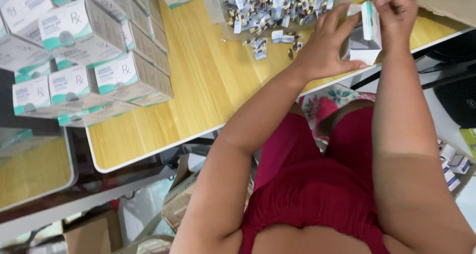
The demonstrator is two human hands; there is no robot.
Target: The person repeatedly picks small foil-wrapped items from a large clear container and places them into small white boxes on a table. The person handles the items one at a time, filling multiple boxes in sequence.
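Carton [366, 49], small and white, sits at the bench's [198, 95] near edge, long axis upright. Our left hand [325, 48] cups its side; our right hand [395, 13], directly above, has fingers [384, 3] pinching the teal-edged flap [369, 20]. Blister packs [277, 6] lie just beyond.

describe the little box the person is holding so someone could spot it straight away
Start at the wooden table and go to its far right edge, beside the heap of capsule strips. There the left hand and right hand hold a small white and teal carton, the only box lifted and open-flapped, unlike the stacked boxes.
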